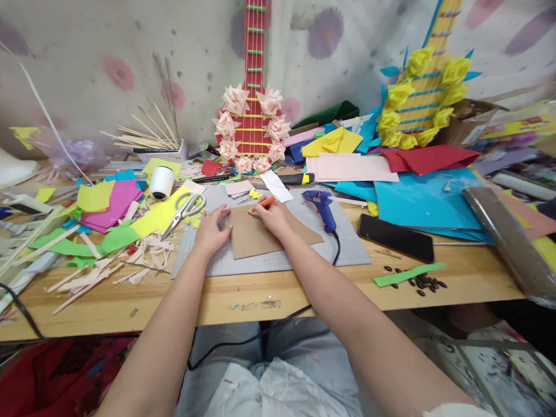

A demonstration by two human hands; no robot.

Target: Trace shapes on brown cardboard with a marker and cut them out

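A piece of brown cardboard (pixel 256 239) with a slanted right side lies on the grey cutting mat (pixel 348 245) in front of me. My left hand (pixel 213 231) rests at the cardboard's left edge, fingers stretched out and thumb apart. Above the board's upper part, my right hand (pixel 276 218) grips an orange pen (pixel 265 203), its tip pointing down-left at the surface. Whether the tip touches cannot be made out. Just beyond are a white paper piece (pixel 277 187) and small yellow scraps (pixel 255 193). A blue glue gun (pixel 323 209) lies right of my right hand.
Scissors (pixel 183 211) and a white roll (pixel 161 182) lie left, among paper strips (pixel 146 257). On the right are a black phone (pixel 396 237), blue sheets (pixel 420 205) and dark beads (pixel 422 282). Red (pixel 251 123) and yellow (pixel 420 98) paper-flowered guitars stand behind.
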